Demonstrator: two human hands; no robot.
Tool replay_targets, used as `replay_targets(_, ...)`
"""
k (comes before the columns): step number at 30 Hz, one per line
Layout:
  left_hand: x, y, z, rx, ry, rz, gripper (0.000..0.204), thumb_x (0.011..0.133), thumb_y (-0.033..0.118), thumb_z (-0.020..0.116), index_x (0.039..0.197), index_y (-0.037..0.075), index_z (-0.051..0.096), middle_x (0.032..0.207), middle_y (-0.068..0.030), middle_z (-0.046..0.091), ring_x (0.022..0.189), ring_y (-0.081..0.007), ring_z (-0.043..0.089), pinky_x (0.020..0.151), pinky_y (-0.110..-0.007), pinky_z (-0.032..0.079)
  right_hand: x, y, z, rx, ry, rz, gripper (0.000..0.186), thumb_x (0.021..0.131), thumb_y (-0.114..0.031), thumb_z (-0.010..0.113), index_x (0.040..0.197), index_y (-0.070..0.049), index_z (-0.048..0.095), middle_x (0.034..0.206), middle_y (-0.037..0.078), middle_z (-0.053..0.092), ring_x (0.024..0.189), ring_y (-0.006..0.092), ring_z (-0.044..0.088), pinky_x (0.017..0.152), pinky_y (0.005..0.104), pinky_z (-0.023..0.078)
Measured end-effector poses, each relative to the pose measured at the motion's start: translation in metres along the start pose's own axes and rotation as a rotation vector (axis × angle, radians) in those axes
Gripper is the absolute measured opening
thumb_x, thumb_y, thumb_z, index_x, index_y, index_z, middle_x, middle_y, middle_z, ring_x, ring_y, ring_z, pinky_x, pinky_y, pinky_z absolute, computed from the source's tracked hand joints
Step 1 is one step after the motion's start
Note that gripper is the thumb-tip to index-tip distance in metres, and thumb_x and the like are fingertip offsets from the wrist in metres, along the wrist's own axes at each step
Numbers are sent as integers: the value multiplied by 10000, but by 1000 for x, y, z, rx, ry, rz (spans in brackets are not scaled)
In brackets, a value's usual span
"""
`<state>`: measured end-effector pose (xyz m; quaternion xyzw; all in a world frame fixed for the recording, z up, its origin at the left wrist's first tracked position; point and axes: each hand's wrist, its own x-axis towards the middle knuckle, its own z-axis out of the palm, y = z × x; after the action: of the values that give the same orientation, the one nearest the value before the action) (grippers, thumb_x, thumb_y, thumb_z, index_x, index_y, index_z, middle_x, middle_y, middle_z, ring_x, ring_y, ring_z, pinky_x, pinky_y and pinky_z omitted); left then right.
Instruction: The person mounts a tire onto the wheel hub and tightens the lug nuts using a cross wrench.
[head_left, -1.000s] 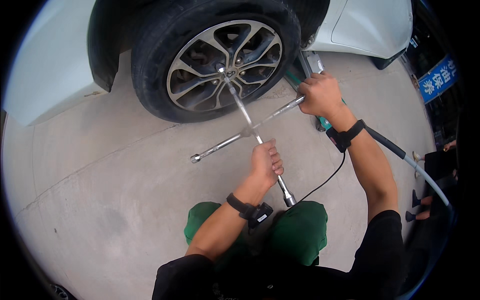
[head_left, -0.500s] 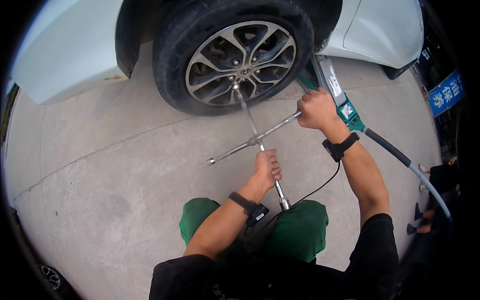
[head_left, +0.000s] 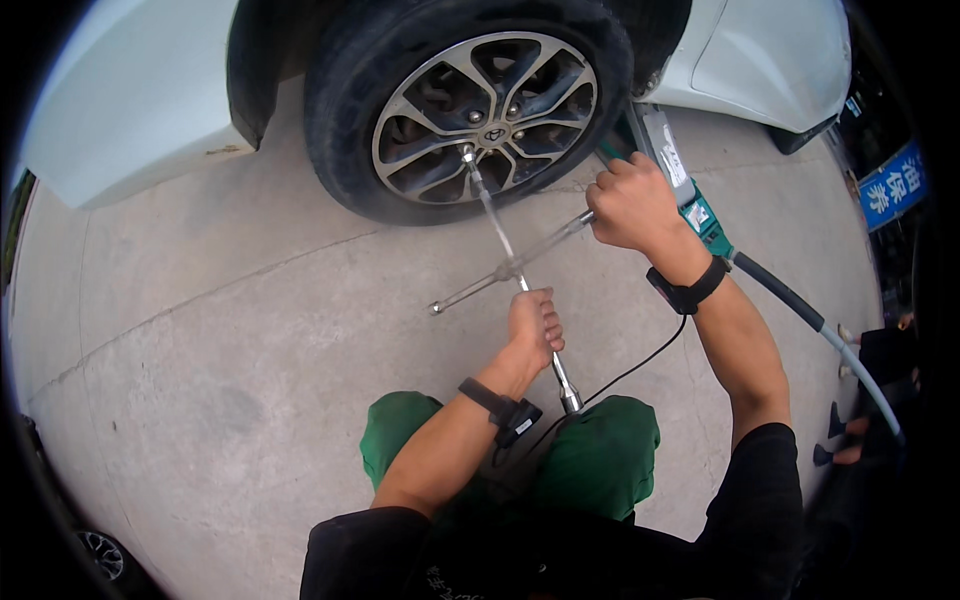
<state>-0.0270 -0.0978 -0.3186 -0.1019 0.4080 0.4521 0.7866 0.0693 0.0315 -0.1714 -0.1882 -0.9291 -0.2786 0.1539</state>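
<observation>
A four-way lug wrench [head_left: 488, 212] reaches from my knees to the car wheel [head_left: 330, 150]. Its far socket sits on a lug nut at the lower left of the hub, among several other nuts. My left hand [head_left: 535, 325] is wrapped round the near shaft, just behind the cross joint. At the right end of the crossbar, my right hand [head_left: 632, 205] is closed in a fist round the bar, hiding its tip. The crossbar's other end points left, free, and looks slightly blurred.
A green and grey floor jack [head_left: 705, 225] stands under the white car [head_left: 130, 110], its long handle [head_left: 790, 290] curving right. A thin black cable runs between my wrist straps. Another person's legs [head_left: 850, 440] show at the right edge, below a blue sign [head_left: 893, 188].
The crossbar has turned a little, its left end shifting up and right. My right hand has moved slightly with it. My left hand keeps its place on the shaft.
</observation>
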Motion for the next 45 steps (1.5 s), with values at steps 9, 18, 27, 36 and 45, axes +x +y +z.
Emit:
replay_targets(9, 16, -1, -1, -82, 59, 13, 355, 828, 230, 524, 596, 220, 256, 519, 52, 211, 419, -111, 184, 438, -292, 160, 53, -60, -64, 128, -100, -410, 93, 664, -133, 610, 736, -74, 623, 903, 40, 593, 1103, 201, 520, 1036, 358, 391)
replay_targets(18, 20, 3, 13, -46, 58, 96, 245, 798, 187, 544, 657, 178, 345, 559, 42, 271, 451, -105, 242, 455, -289, 211, -157, -69, 98, 455, -697, 847, 504, 737, -70, 567, 1236, -108, 618, 1198, 175, 625, 1078, 332, 609, 864, 367, 521)
replay_targets(27, -10, 18, 11, -67, -24, 151, 205, 804, 177, 561, 694, 168, 388, 583, 38, 355, 494, -104, 327, 486, -272, 308, -213, -111, 96, 922, -741, 980, 268, 773, -174, 545, 932, -62, 730, 840, 158, 701, 792, 305, 679, 754, 382, 539)
replay_targets(36, -2, 23, 9, -101, -21, 176, 137, 776, 186, 557, 713, 137, 446, 600, -3, 421, 478, -129, 379, 463, -286, 322, -203, -91, 64, 1151, -689, 1022, 286, 824, -132, 518, 972, 48, 684, 783, 141, 703, 698, 194, 690, 689, 310, 545)
replay_targets(45, 2, 24, 5, -102, 11, 201, 117, 775, 181, 567, 738, 110, 482, 604, -16, 454, 485, -138, 430, 460, -299, 366, -197, -85, 58, 1113, -696, 972, 294, 827, -135, 512, 984, 50, 679, 791, 153, 702, 710, 213, 695, 702, 324, 549)
